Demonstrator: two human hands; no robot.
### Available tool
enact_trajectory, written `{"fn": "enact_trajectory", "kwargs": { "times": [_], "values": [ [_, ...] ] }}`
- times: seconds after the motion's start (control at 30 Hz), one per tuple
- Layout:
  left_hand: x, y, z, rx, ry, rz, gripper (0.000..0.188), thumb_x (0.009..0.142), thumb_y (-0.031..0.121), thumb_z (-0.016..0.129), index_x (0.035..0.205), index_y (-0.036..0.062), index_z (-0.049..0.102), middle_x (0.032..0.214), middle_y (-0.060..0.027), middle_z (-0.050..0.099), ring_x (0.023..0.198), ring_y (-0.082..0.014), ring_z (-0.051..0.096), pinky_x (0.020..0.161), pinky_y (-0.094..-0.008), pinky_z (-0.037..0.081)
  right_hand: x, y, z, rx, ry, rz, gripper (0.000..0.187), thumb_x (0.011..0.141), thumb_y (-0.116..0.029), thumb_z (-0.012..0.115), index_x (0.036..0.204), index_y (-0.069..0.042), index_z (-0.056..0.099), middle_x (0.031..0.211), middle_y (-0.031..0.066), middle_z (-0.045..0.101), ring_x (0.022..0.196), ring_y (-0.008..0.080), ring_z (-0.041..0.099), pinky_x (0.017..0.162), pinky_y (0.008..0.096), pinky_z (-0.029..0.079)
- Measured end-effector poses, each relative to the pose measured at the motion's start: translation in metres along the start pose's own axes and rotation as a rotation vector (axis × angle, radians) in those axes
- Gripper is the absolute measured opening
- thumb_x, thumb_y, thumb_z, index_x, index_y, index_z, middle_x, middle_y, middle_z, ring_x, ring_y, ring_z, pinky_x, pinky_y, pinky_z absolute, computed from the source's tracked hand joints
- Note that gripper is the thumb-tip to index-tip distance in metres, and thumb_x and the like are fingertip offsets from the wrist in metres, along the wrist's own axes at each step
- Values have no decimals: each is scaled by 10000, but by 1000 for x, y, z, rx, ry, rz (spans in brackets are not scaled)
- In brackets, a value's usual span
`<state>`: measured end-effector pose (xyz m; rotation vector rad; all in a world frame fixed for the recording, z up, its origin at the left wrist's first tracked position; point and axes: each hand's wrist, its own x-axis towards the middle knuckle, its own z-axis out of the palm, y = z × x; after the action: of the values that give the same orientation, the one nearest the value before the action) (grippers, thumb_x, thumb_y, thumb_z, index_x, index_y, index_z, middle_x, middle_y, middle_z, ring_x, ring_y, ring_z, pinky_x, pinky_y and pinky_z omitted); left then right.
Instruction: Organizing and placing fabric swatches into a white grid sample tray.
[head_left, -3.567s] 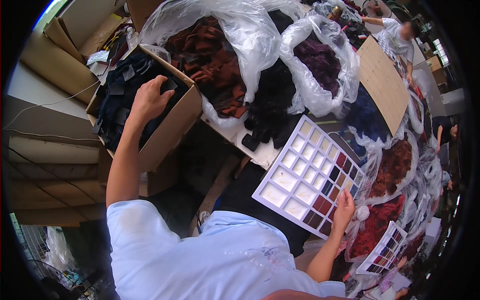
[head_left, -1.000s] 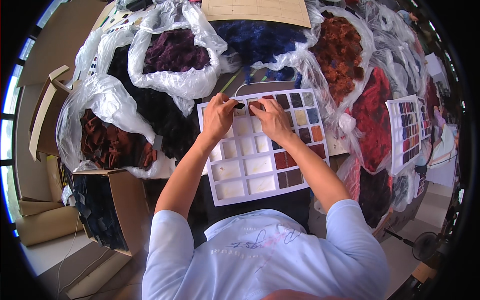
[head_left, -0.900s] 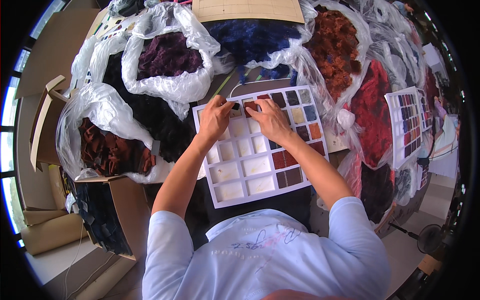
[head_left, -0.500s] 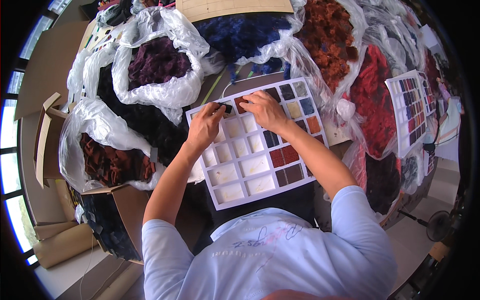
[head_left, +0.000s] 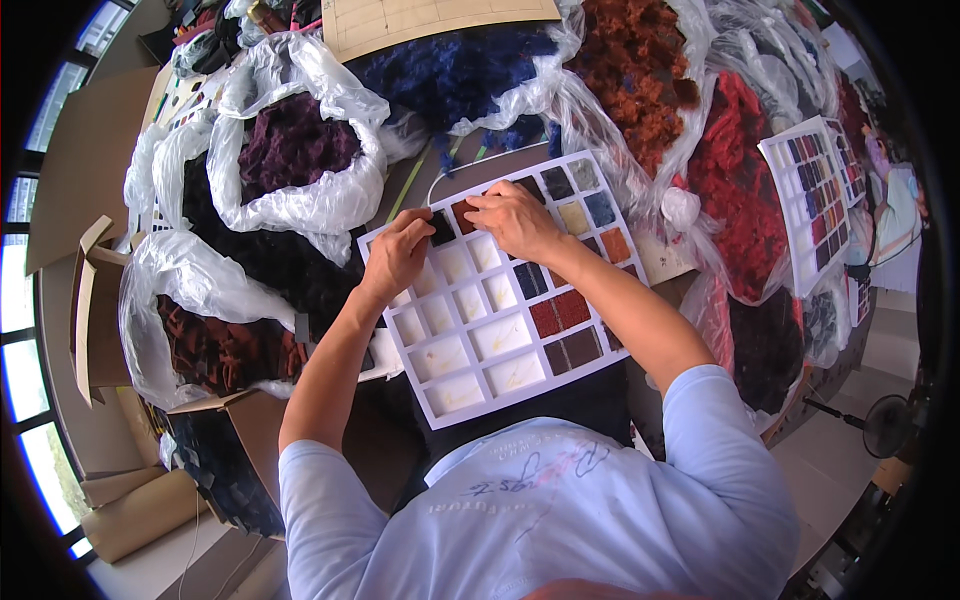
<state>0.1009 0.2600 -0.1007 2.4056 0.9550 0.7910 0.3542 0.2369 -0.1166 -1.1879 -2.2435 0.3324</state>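
A white sample board with a grid of cells tilts in front of me. Its right-hand cells hold fibre or carpet swatches, among them a red swatch, an orange swatch and a cream swatch. Many left-hand cells show bare pale backing. In the top row, my left hand has its bent fingertips on the left side of a black swatch. My right hand presses closed fingers at a rust-brown swatch beside it, partly covering that one.
Plastic bags surround the board, holding purple fibre, blue fibre, rust fibre, red fibre and brown scraps. A filled swatch card stands at right. Cardboard boxes and a paper roll are at left.
The black swatch at my left fingertips now lies flatter and shows more of its face. Both hands remain at the top row. My view has shifted slightly.
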Motion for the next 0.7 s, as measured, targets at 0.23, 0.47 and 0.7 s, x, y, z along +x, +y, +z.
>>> {"fn": "enact_trajectory", "kwargs": {
  "times": [0.23,0.47,0.7],
  "values": [
    [5,-15,0,78,-10,65,159,730,-85,634,851,17,646,1167,-126,682,1157,-373,620,971,-440,514,4,-4,-2,73,26,36,240,805,-166,759,1017,-52,768,1184,107,706,1014,275,606,945,385,484],
    [-6,4,7,149,62,-192,241,720,-63,661,884,90,748,1143,-99,705,1244,-335,571,1025,-396,481,8,-14,-7,-11,-88,69,274,772,-201,792,997,-47,762,1164,120,701,1028,296,606,954,393,480],
    [-14,17,36,101,244,-251,217,787,-64,629,933,45,746,1119,-152,725,1138,-337,647,978,-397,527,15,-25,5,59,-7,27,358,744,-197,812,1061,-59,721,1141,98,654,1045,305,582,940,406,477]
  ]
}}
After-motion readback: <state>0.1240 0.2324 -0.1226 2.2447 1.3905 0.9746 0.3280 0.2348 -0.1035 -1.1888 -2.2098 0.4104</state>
